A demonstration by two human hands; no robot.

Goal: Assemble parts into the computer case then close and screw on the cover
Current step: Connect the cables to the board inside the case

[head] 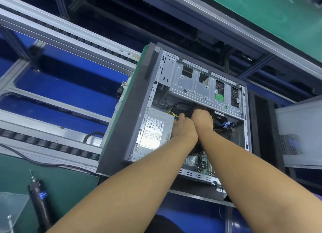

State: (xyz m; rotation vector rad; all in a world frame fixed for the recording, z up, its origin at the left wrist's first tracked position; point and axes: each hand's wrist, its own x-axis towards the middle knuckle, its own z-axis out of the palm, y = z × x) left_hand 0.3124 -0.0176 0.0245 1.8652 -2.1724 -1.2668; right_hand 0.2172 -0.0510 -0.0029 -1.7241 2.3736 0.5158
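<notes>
**Open computer case on the assembly line, seen from the head camera.** A conveyor frame [57,41] of aluminium rails fills the view from 9 to 12 o'clock. At centre, a dark grey pallet [122,121] carries the computer case [245,128], which lies on its side with the open side up. The case is bare grey sheet steel with slotted flanges along its edges. Its cover [299,133], a grey panel with a perforated vent patch, lies apart at 3 o'clock.

Inside the case:
- at 12 o'clock, a stamped drive bracket [196,86];
- at 9 o'clock, a silver power supply [156,133] with a printed label;
- at 6 o'clock, a green motherboard [196,160].

The left hand [184,128] and right hand [203,119] reach in side by side, touching, knuckles up. Their fingertips are buried in a black cable bundle [198,109], and whether either hand grips it cannot be told. Yellow wires [171,110] leave the power supply beside the left thumb. An electric screwdriver [39,198] lies on a green mat [69,185] at 7 o'clock.
</notes>
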